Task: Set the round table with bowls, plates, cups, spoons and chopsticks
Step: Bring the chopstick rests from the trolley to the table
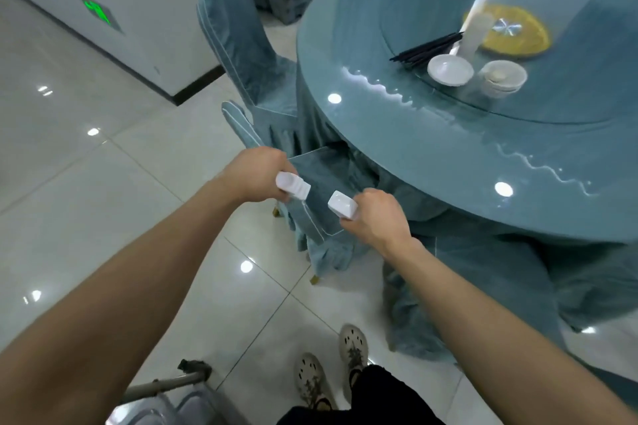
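gripping a white ceramic stack (293, 186), left hand (257, 173) curled round its sides; right hand (378, 217) clutched a second stack (341, 205); likely slick, brittle.

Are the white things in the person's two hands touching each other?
Apart. Head view shows chair cover between the left hand's white stack and the right hand's white piece.

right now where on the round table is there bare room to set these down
On the round table, the outer ring between its rim and the glass turntable is bare all along the near arc. Crowded: the turntable's near edge, where black chopsticks, a white plate and stacked bowls cluster.
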A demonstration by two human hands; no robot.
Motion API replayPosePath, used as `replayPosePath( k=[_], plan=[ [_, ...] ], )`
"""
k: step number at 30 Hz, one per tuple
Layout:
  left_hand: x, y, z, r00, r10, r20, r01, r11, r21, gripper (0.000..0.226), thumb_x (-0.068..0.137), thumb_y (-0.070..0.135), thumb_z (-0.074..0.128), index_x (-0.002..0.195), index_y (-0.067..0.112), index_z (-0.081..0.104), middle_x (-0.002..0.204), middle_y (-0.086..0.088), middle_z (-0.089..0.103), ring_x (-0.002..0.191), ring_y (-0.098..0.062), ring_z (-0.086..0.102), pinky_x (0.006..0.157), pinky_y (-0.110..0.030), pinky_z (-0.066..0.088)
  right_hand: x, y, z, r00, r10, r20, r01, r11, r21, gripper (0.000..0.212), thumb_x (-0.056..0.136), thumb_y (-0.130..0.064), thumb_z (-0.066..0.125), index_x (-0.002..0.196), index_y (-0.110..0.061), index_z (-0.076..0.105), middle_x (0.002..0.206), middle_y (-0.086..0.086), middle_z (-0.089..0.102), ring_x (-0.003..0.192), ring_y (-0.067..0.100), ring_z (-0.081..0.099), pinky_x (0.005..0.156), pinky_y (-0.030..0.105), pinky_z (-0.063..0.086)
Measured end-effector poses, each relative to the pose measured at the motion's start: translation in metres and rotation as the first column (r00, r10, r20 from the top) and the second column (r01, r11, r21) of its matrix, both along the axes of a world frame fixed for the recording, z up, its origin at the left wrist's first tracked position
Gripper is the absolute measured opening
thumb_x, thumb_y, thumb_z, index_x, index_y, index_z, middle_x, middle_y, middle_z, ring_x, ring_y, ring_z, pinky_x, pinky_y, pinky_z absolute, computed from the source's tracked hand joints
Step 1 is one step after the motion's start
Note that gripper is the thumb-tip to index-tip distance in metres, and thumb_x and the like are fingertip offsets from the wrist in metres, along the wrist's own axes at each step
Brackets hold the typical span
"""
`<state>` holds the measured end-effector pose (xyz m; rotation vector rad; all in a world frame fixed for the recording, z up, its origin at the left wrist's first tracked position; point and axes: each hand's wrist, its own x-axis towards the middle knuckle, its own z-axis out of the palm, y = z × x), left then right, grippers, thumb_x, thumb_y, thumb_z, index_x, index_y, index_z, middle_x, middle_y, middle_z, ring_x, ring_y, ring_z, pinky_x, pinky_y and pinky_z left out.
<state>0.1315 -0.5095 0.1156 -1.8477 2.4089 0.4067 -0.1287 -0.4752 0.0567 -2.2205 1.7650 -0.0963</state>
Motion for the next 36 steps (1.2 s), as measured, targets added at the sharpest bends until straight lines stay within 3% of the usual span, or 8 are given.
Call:
replayPosePath(
  k=[3, 9, 15, 21, 25, 31, 36],
  plan=[
    [-0.026, -0.029, -0.002, 0.998, -0.07, 0.004, 0.07, 0.997, 0.029, 0.019, 0.066, 0.041, 0.087, 0.072, 0.036, 0.07, 0.066, 0.009, 0.065, 0.064, -0.012, 0.061, 0.059, -0.033, 0.053, -0.025, -0.012, -0.001, 0.997, -0.071, -0.003, 0.071, 0.997, -0.019, 0.025, 0.087, -0.039, 0.072, 0.084, -0.014, 0.068, 0.084, 0.0, 0.054, 0.076, 0.027, 0.055, 0.066, 0.032, 0.039],
    [-0.073, -0.095, -0.01, 0.982, -0.187, -0.023, 0.188, 0.982, 0.031, 0.028, 0.068, 0.046, 0.091, 0.091, 0.038, 0.076, 0.079, 0.013, 0.068, 0.074, -0.01, 0.063, 0.064, -0.031, 0.049, -0.074, -0.051, -0.004, 0.982, -0.191, 0.006, 0.191, 0.982, 0.004, 0.027, 0.087, -0.042, 0.075, 0.087, -0.016, 0.069, 0.088, 0.005, 0.065, 0.079, 0.03, 0.06, 0.065, 0.033, 0.04],
    [-0.11, -0.174, -0.014, 0.976, -0.213, 0.046, 0.214, 0.977, -0.001, 0.026, 0.066, 0.049, 0.086, 0.077, 0.031, 0.07, 0.069, 0.009, 0.066, 0.067, -0.013, 0.061, 0.062, -0.034, 0.055, -0.116, -0.117, -0.004, 0.964, -0.266, 0.031, 0.264, 0.963, 0.051, 0.028, 0.086, -0.036, 0.073, 0.092, -0.009, 0.071, 0.094, 0.01, 0.069, 0.087, 0.035, 0.067, 0.067, 0.036, 0.049],
    [-0.144, -0.246, -0.016, 0.966, -0.253, 0.044, 0.253, 0.967, 0.008, 0.033, 0.068, 0.046, 0.091, 0.097, 0.038, 0.078, 0.082, 0.014, 0.069, 0.079, -0.016, 0.062, 0.066, -0.031, 0.05, -0.153, -0.169, -0.002, 0.949, -0.312, 0.04, 0.311, 0.95, 0.041, 0.03, 0.086, -0.037, 0.075, 0.096, -0.009, 0.074, 0.099, 0.013, 0.07, 0.092, 0.037, 0.068, 0.069, 0.034, 0.046],
    [-0.17, -0.278, -0.021, 0.954, -0.3, 0.02, 0.299, 0.953, 0.049, 0.028, 0.068, 0.045, 0.094, 0.089, 0.04, 0.076, 0.077, 0.015, 0.067, 0.076, -0.015, 0.063, 0.066, -0.032, 0.051, -0.175, -0.194, -0.003, 0.931, -0.362, 0.032, 0.361, 0.932, 0.045, 0.033, 0.085, -0.039, 0.075, 0.093, -0.007, 0.072, 0.098, 0.013, 0.07, 0.091, 0.038, 0.067, 0.068, 0.035, 0.045],
    [-0.201, -0.336, -0.029, 0.937, -0.348, -0.008, 0.347, 0.933, 0.091, 0.033, 0.068, 0.04, 0.096, 0.073, 0.044, 0.064, 0.068, 0.017, 0.062, 0.07, -0.013, 0.06, 0.057, -0.028, 0.034, -0.2, -0.237, -0.008, 0.914, -0.406, 0.002, 0.405, 0.913, 0.052, 0.03, 0.085, -0.037, 0.075, 0.092, -0.008, 0.07, 0.097, 0.012, 0.07, 0.091, 0.037, 0.067, 0.068, 0.035, 0.044],
    [-0.227, -0.39, -0.037, 0.919, -0.393, -0.018, 0.393, 0.915, 0.097, 0.033, 0.067, 0.042, 0.096, 0.093, 0.034, 0.077, 0.08, 0.012, 0.07, 0.078, -0.019, 0.065, 0.064, -0.03, 0.045, -0.222, -0.272, -0.008, 0.884, -0.467, -0.031, 0.468, 0.88, 0.079, 0.033, 0.087, -0.041, 0.078, 0.095, -0.01, 0.071, 0.1, 0.012, 0.071, 0.093, 0.036, 0.068, 0.074, 0.037, 0.05]
  ],
)
